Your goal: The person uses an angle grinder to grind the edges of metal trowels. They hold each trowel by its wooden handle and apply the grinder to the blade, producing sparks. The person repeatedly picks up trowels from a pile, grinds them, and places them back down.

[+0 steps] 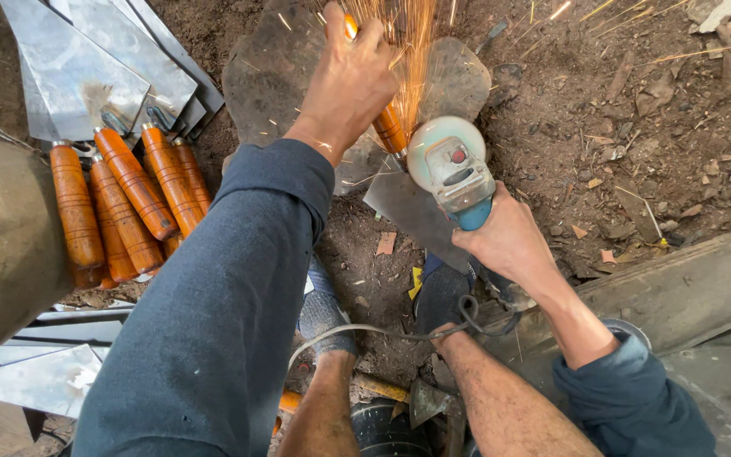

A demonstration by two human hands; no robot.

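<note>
Left hand closed around orange wooden handle of a flat metal blade, knuckles up, wrist bent down from a dark blue sleeve running in from bottom left. Handle only partly showing: tip above the fingers, lower end below the palm. Right hand closed around blue body of an angle grinder, forearm coming in from bottom right, sleeve pushed up past the elbow. Grinder head pointing up and left, disc guard just beside the lower end of the handle, sparks spraying toward top edge. Exact disc contact spot hidden behind guard and hand.

Blade-and-handle long axis slanted from top left to bottom right, blade end lying on dirt ground under the grinder, between the two hands. Left hand on the far end of the piece, right hand nearer the body; both touching their things, hands near each other but apart. Grinder cord looping back toward bottom centre, across bare shins. Foot in a dark blue sock just below the blade; whether pressing on it, cannot tell.

Left side of ground: row of finished orange handles lying side by side, blades fanned toward top left corner. More metal sheet at bottom left. Dull flat plates on dirt under the working spot. Grey slab along right edge.
</note>
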